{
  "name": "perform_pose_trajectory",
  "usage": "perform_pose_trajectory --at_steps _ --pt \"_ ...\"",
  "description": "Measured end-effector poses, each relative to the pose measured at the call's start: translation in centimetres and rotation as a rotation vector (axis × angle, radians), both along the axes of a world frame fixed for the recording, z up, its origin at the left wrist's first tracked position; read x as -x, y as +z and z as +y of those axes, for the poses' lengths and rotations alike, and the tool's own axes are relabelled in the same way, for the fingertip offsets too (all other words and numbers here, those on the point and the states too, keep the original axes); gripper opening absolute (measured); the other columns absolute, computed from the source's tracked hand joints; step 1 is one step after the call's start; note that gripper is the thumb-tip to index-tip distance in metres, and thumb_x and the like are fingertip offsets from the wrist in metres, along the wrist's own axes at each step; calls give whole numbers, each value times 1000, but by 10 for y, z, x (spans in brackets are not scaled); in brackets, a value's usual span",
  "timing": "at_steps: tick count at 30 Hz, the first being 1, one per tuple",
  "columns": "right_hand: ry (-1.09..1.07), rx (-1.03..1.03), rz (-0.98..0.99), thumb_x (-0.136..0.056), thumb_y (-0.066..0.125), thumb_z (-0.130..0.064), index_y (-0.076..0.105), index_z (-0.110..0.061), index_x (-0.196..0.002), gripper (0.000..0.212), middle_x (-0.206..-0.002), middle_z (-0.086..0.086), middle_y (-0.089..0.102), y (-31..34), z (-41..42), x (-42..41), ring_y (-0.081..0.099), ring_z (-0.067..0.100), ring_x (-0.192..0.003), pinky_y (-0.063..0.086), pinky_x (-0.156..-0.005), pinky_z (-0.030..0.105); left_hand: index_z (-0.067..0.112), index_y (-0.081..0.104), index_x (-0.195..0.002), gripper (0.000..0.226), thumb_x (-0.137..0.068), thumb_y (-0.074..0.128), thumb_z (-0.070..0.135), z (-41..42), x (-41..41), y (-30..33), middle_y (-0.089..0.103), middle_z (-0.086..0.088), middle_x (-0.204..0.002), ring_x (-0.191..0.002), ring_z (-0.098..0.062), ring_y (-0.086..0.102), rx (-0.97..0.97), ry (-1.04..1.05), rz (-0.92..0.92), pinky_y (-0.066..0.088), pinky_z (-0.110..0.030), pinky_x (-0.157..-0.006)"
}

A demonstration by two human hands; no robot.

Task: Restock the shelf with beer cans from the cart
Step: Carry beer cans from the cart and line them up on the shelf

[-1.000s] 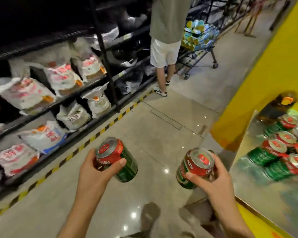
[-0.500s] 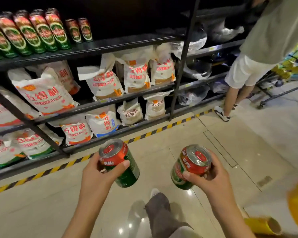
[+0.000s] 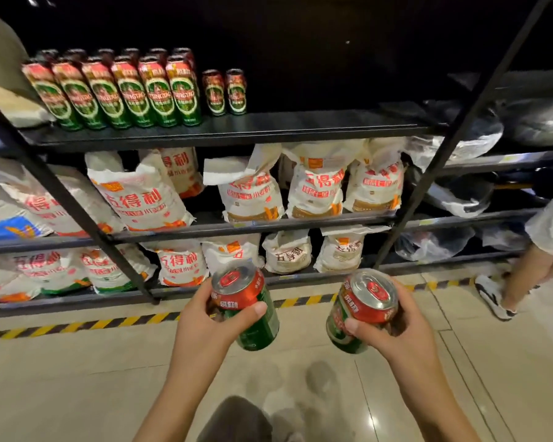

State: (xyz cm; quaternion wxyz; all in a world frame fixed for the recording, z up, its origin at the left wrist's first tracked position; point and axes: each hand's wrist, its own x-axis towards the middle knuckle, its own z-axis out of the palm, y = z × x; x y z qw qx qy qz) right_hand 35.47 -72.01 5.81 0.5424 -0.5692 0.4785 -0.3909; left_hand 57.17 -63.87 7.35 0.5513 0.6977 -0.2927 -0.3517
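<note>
Here the shelf [image 3: 268,130], a dark metal rack, fills the upper field of view from 9 o'clock to 3 o'clock. Its top board carries a row of tall beer cans [image 3: 115,90] at 11 o'clock, with two shorter cans [image 3: 225,92] just beside them toward 12 o'clock; the board to the right of these is bare. The lower boards hold white sacks [image 3: 141,196] printed with red Chinese characters, legible as "五得利".

The left hand [image 3: 205,323] grips one beer can [image 3: 245,306] at 6 o'clock, fingers and thumb wrapped round its body. The right hand [image 3: 393,327] holds a second can [image 3: 363,309] at 5 o'clock in the same manner. Both cans sit tilted, tops toward the camera, well below the top board. The cart is not in view.

Risk, as a judgement: lifting a tilted can onto the board may seat it on its edge and tip it into the two shorter cans. The diagonal brace [image 3: 454,145] at 2 o'clock may obstruct the right arm.

Legible writing: the tall cans read "TSINGTAO". The held cans show red bands with white Chinese characters, too small to read reliably.
</note>
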Motion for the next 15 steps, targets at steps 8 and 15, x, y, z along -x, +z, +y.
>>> perform_pose_trajectory --at_steps 8,15 --pt "109 -54 5 -44 88 -22 59 -37 -114 77 -108 -16 66 -11 -103 -105 62 4 -98 53 -89 36 35 56 -104 47 -68 80 18 -73 -100 -9 62 16 -98 -93 2 54 -24 159 -9 42 -17 -70" --pt "97 -22 -23 -38 87 -34 60 -39 -112 79 -107 -16 67 -4 -180 -193 64 5 -98 53 -80 27 37 60 -99 41 -68 80 19 -155 -198 4 68 13 -97 -92 0 60 7 113 -62 46 -25 -78"
